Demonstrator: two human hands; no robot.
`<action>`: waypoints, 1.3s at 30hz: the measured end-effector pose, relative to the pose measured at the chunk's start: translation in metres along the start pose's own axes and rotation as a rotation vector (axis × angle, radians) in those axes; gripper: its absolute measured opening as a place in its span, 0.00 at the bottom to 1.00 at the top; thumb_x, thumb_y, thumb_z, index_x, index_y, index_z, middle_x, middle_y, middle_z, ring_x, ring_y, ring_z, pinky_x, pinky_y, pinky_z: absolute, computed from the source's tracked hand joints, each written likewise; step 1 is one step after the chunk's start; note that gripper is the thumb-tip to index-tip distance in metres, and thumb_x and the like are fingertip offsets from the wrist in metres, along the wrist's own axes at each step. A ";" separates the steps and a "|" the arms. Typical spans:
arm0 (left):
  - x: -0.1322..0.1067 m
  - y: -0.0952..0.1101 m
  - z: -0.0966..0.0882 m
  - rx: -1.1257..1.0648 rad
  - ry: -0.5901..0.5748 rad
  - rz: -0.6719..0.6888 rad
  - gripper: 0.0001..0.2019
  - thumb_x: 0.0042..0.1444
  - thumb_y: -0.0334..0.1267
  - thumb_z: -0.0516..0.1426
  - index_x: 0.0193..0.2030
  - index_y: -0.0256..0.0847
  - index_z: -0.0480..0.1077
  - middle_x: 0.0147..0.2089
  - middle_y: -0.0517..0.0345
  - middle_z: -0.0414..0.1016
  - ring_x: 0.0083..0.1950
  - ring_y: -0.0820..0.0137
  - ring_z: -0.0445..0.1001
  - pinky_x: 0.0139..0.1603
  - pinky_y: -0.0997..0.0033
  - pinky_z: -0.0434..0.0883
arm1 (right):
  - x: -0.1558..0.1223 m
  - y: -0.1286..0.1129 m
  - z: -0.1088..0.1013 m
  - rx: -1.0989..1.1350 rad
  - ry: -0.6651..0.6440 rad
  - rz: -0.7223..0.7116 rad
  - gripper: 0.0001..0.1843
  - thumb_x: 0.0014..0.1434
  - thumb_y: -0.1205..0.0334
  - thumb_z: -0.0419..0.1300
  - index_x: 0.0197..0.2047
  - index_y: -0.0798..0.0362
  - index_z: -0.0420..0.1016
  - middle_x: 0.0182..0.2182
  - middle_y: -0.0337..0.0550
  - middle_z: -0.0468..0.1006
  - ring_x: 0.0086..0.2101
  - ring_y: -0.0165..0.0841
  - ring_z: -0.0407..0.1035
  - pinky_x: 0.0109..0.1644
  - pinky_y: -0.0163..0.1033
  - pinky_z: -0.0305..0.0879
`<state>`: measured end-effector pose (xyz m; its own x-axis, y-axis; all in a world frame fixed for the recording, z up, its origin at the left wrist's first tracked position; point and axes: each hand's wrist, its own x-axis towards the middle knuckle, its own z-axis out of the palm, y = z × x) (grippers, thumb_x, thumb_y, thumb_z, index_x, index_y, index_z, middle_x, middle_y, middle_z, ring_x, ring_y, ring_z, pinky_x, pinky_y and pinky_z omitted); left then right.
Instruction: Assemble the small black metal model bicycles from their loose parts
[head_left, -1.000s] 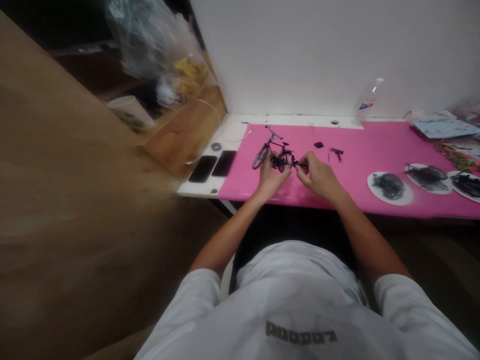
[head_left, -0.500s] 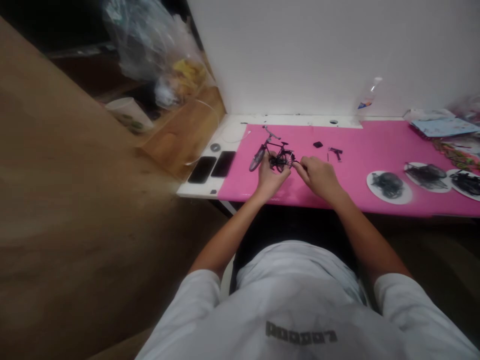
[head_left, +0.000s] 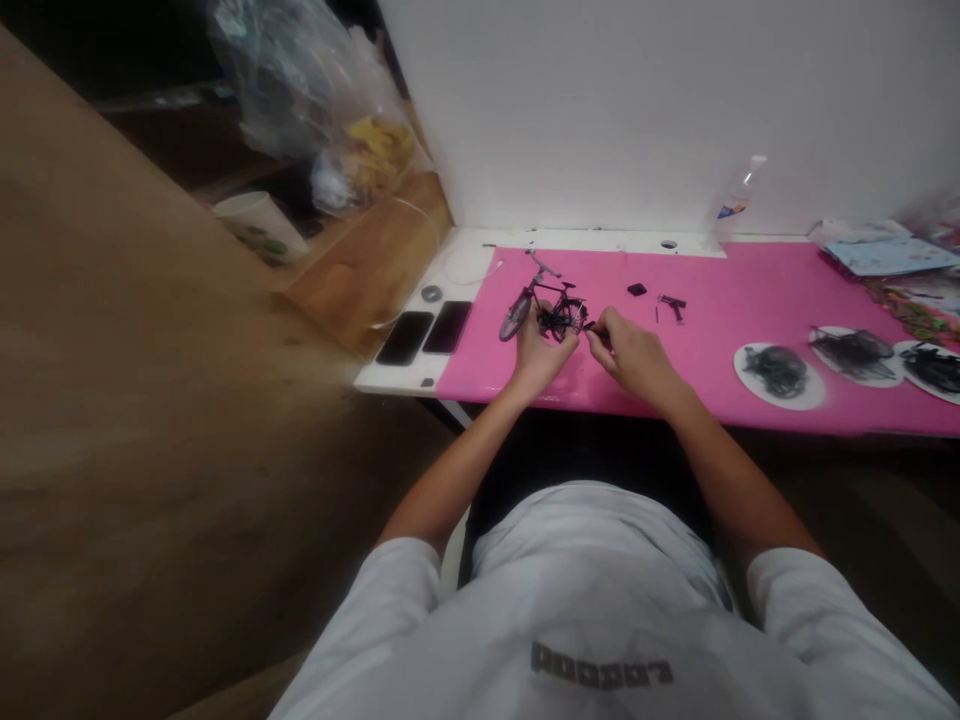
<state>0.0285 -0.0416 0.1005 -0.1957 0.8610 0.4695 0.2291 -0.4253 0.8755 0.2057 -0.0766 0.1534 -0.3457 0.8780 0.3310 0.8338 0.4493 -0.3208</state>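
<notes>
Model bicycle (head_left: 546, 305) rear wheel hidden behind hands.

pink mat (head_left: 712, 385) bare right of right hand (head_left: 634, 355); phones (head_left: 427, 330) block left; plates (head_left: 780, 375) far right

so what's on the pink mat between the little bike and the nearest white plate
In the head view, the right hand lies between the model bike and the nearest white plate, working at the bike's rear wheel; beyond it, bare pink mat.

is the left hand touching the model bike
Touching: the head view shows the left hand with its fingers wrapped around the model bike near its rear wheel.
</notes>
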 end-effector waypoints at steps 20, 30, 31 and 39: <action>0.001 -0.002 0.000 -0.032 -0.031 -0.015 0.24 0.53 0.32 0.72 0.47 0.47 0.63 0.42 0.59 0.73 0.44 0.64 0.77 0.54 0.59 0.76 | 0.000 0.003 0.005 0.009 0.020 0.022 0.12 0.77 0.52 0.51 0.52 0.50 0.69 0.40 0.49 0.84 0.35 0.42 0.74 0.35 0.41 0.53; -0.003 -0.008 0.005 -0.103 -0.047 -0.043 0.22 0.55 0.35 0.72 0.47 0.46 0.63 0.41 0.60 0.73 0.43 0.66 0.77 0.52 0.61 0.75 | 0.006 0.011 0.007 -0.150 0.032 0.047 0.30 0.82 0.42 0.41 0.41 0.50 0.76 0.33 0.52 0.81 0.30 0.41 0.70 0.34 0.42 0.47; -0.003 -0.009 0.005 -0.110 -0.050 -0.046 0.22 0.55 0.35 0.72 0.47 0.46 0.63 0.41 0.60 0.72 0.43 0.66 0.77 0.52 0.62 0.75 | 0.006 0.011 0.008 -0.147 0.040 0.046 0.32 0.81 0.41 0.40 0.40 0.50 0.76 0.32 0.52 0.81 0.30 0.41 0.70 0.34 0.42 0.47; 0.002 -0.020 0.008 -0.242 -0.071 -0.186 0.21 0.52 0.29 0.67 0.48 0.45 0.64 0.43 0.59 0.76 0.45 0.68 0.79 0.53 0.65 0.76 | 0.005 0.017 -0.006 -0.018 0.110 0.045 0.33 0.80 0.40 0.43 0.32 0.49 0.76 0.27 0.48 0.79 0.28 0.40 0.70 0.35 0.43 0.53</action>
<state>0.0315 -0.0292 0.0832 -0.1444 0.9438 0.2975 -0.0396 -0.3059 0.9512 0.2207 -0.0657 0.1544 -0.2595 0.8731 0.4126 0.8552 0.4063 -0.3218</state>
